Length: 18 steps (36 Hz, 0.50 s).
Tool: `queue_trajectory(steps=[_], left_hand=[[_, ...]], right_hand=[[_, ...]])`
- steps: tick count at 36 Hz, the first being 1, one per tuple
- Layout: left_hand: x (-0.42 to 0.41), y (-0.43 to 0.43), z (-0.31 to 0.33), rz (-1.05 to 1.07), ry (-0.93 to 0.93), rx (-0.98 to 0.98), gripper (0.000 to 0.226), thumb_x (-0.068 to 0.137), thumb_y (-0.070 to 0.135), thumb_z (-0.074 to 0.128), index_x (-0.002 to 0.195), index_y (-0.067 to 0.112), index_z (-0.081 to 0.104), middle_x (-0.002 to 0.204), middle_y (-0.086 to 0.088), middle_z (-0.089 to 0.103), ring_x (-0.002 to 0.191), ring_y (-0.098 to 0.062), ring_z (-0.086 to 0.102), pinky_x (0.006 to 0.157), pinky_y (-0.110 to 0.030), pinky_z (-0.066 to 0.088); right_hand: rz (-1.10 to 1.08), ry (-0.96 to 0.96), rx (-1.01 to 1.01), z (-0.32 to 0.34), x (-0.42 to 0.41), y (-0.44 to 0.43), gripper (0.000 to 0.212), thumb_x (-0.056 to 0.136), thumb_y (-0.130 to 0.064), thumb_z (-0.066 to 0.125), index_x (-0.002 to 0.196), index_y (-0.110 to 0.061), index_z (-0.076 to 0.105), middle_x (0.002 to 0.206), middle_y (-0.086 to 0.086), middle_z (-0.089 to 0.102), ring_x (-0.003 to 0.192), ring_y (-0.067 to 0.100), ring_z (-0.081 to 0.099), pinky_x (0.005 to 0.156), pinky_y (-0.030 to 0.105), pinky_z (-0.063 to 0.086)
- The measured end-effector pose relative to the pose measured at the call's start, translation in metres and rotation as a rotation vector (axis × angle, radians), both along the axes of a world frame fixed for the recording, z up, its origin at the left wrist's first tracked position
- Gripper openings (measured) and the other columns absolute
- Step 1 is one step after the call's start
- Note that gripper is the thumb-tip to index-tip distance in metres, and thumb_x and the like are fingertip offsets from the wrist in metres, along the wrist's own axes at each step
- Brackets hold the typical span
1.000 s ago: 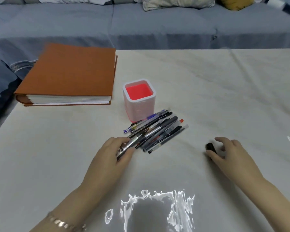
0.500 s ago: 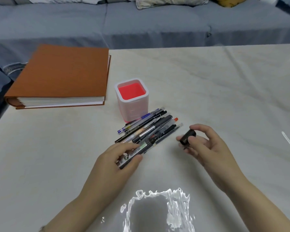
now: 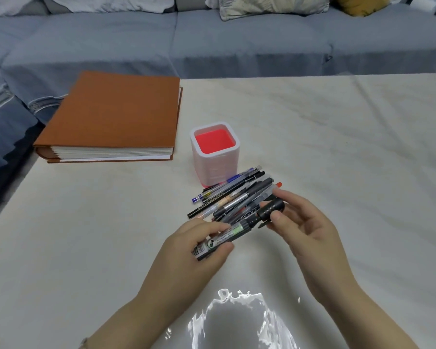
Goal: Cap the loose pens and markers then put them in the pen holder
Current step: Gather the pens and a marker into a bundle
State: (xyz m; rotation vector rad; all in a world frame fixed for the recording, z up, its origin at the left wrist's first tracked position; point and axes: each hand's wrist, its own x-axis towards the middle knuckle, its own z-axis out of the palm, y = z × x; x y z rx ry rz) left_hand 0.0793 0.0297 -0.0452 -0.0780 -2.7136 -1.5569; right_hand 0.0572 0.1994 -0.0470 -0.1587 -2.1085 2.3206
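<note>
The left hand point(image 3: 189, 250) grips the black marker point(image 3: 233, 231) by its rear end, above the surface point(image 3: 350, 152). The right hand point(image 3: 307, 233) pinches the black cap point(image 3: 271, 210) against the marker's front end. Just behind them lie the loose pens point(image 3: 234, 195), beside the pink pen holder point(image 3: 215, 170). The holder stands well apart from the far edge. An orange album point(image 3: 116, 114) reaches the left edge.

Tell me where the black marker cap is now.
Head view, just right of centre: the black cap is pinched by the right hand at the tip end of the marker that the left hand grips, just nearer than the pen pile.
</note>
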Motion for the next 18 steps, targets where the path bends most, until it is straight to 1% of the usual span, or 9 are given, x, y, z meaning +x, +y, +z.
queue_trajectory(steps=[2, 5, 8, 9, 12, 14, 16, 17, 18], left_hand=[[-0.001, 0.000, 0.002, 0.013, 0.008, 0.008, 0.029, 0.075, 0.018, 0.071, 0.081, 0.044, 0.063, 0.094, 0.028, 0.060, 0.083, 0.010, 0.056, 0.070, 0.000, 0.035], [-0.002, 0.001, 0.003, 0.036, 0.018, 0.034, 0.033, 0.072, 0.018, 0.075, 0.073, 0.049, 0.063, 0.093, 0.032, 0.062, 0.084, 0.011, 0.059, 0.070, 0.000, 0.038], [-0.002, 0.003, 0.003, 0.046, 0.013, 0.053, 0.036, 0.065, 0.024, 0.080, 0.067, 0.056, 0.063, 0.085, 0.028, 0.066, 0.078, 0.007, 0.061, 0.068, -0.004, 0.041], [-0.003, 0.003, 0.003, 0.049, 0.017, 0.062, 0.037, 0.062, 0.026, 0.082, 0.066, 0.057, 0.063, 0.084, 0.027, 0.067, 0.077, 0.006, 0.062, 0.068, -0.005, 0.042], [-0.007, 0.005, 0.004, 0.055, 0.045, 0.105, 0.033, 0.059, 0.026, 0.083, 0.065, 0.054, 0.066, 0.079, 0.026, 0.069, 0.073, 0.005, 0.063, 0.067, -0.006, 0.043], [-0.010, 0.008, 0.004, 0.050, 0.017, 0.162, 0.030, 0.062, 0.022, 0.081, 0.063, 0.049, 0.068, 0.074, 0.023, 0.070, 0.070, 0.004, 0.064, 0.066, -0.007, 0.044], [-0.016, 0.011, 0.007, 0.035, -0.019, 0.203, 0.027, 0.063, 0.020, 0.080, 0.061, 0.045, 0.070, 0.068, 0.019, 0.070, 0.065, 0.003, 0.062, 0.063, -0.009, 0.044], [-0.019, 0.011, 0.010, 0.013, -0.043, 0.223, 0.026, 0.063, 0.018, 0.080, 0.060, 0.042, 0.071, 0.065, 0.016, 0.070, 0.062, 0.002, 0.061, 0.062, -0.009, 0.044], [-0.023, 0.011, 0.012, -0.019, -0.080, 0.247, 0.024, 0.064, 0.016, 0.079, 0.058, 0.038, 0.071, 0.060, 0.013, 0.069, 0.058, 0.001, 0.061, 0.060, -0.009, 0.045]], right_hand=[[0.038, -0.005, 0.014, 0.000, 0.001, -0.002, 0.029, 0.079, -0.004, 0.066, 0.094, -0.029, 0.070, 0.100, 0.001, 0.072, 0.101, 0.019, 0.064, 0.095, 0.038, 0.049], [0.049, -0.003, -0.043, 0.004, 0.001, -0.006, 0.025, 0.074, -0.001, 0.066, 0.090, -0.020, 0.069, 0.089, 0.003, 0.075, 0.086, 0.019, 0.069, 0.084, 0.026, 0.054], [0.007, 0.011, -0.107, 0.007, 0.002, -0.008, 0.018, 0.058, -0.017, 0.069, 0.076, -0.017, 0.070, 0.077, 0.004, 0.075, 0.074, 0.015, 0.070, 0.074, 0.021, 0.056], [-0.001, 0.009, -0.119, 0.008, 0.002, -0.009, 0.017, 0.057, -0.017, 0.069, 0.074, -0.016, 0.071, 0.075, 0.005, 0.075, 0.072, 0.015, 0.070, 0.072, 0.021, 0.056], [-0.024, 0.027, -0.112, 0.007, 0.002, -0.010, 0.017, 0.070, -0.003, 0.065, 0.078, -0.017, 0.069, 0.072, 0.001, 0.075, 0.070, 0.012, 0.070, 0.069, 0.019, 0.056], [-0.034, 0.055, -0.114, 0.007, 0.001, -0.009, 0.018, 0.073, -0.002, 0.063, 0.082, -0.017, 0.069, 0.073, 0.000, 0.075, 0.071, 0.011, 0.070, 0.068, 0.018, 0.055], [-0.040, 0.081, -0.111, 0.007, -0.001, -0.007, 0.017, 0.070, -0.011, 0.064, 0.084, -0.017, 0.070, 0.075, 0.000, 0.075, 0.073, 0.012, 0.070, 0.067, 0.016, 0.053], [-0.038, 0.086, -0.117, 0.009, -0.002, -0.006, 0.016, 0.068, -0.020, 0.066, 0.083, -0.018, 0.072, 0.076, 0.000, 0.075, 0.074, 0.012, 0.070, 0.068, 0.016, 0.053], [-0.019, 0.092, -0.114, 0.008, -0.003, -0.003, 0.022, 0.065, -0.033, 0.070, 0.082, -0.020, 0.073, 0.078, 0.000, 0.075, 0.075, 0.012, 0.070, 0.068, 0.016, 0.053]])
